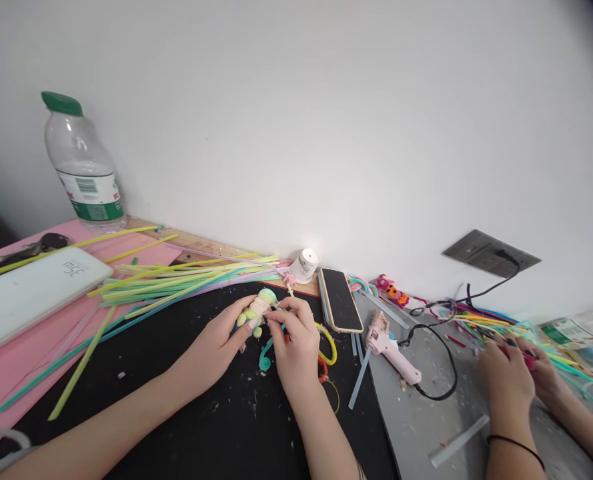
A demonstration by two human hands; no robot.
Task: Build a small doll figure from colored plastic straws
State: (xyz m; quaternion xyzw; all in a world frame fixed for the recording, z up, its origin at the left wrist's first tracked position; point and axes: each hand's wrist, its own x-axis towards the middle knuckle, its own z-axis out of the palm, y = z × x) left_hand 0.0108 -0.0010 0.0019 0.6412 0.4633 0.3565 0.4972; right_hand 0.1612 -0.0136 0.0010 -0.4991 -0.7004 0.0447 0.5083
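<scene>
A small pastel figure (259, 307) is held over the black mat (176, 380), just near of the bundle of straws (186, 277). It is clamped between the thumb and fingers of the left hand (215, 348), and the fingertips of the right hand (295, 341) are pinched together on its right side. A phone (340, 300) and a glue gun (391, 348) are seen to the right, with a co-worker's hands (511, 380) farther right.

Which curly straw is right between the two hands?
The teal straw, curled like a snail, between the left hand, which holds a small doll, and the right hand. The yellow curly straw lies beyond the right hand.
</scene>
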